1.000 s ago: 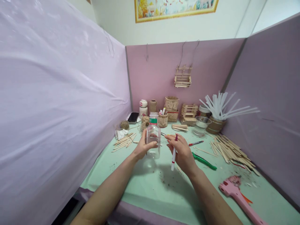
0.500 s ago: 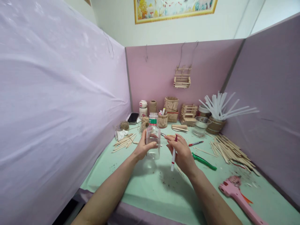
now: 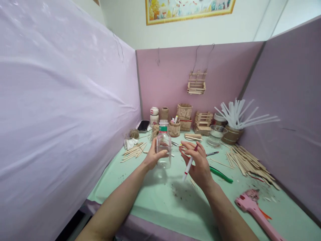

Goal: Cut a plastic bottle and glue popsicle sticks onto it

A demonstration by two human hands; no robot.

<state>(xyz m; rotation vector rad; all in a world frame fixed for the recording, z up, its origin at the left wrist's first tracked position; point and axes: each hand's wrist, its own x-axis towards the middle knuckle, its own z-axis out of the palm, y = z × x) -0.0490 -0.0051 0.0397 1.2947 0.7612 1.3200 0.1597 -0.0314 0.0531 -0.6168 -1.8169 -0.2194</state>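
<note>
A clear plastic bottle [image 3: 164, 162] with a green and red label at its neck stands upright in my left hand [image 3: 152, 156], whose fingers and thumb wrap its side. To the right of it, my right hand [image 3: 199, 164] holds a white marker [image 3: 189, 165] with a dark red end, slanted between the fingers. The marker is apart from the bottle. Behind my right hand lie scissors [image 3: 175, 144], partly hidden, and a pen [image 3: 212, 153]. Green-handled pliers [image 3: 221, 174] lie just right of my right wrist, their head covered by the hand.
A pink glue gun [image 3: 255, 207] lies at the front right. Wooden sticks [image 3: 248, 164] are piled at right, with more sticks [image 3: 134, 152] at left. Glue sticks [image 3: 235, 113] fill a pot beside a water bowl [image 3: 215, 135]. Twine [image 3: 134, 134] and a phone [image 3: 143, 126] sit at the back left.
My right hand has shifted slightly right, away from the bottle, its fingers lifting and the marker tilting more. My left hand keeps its hold on the bottle. The view has moved slightly.
</note>
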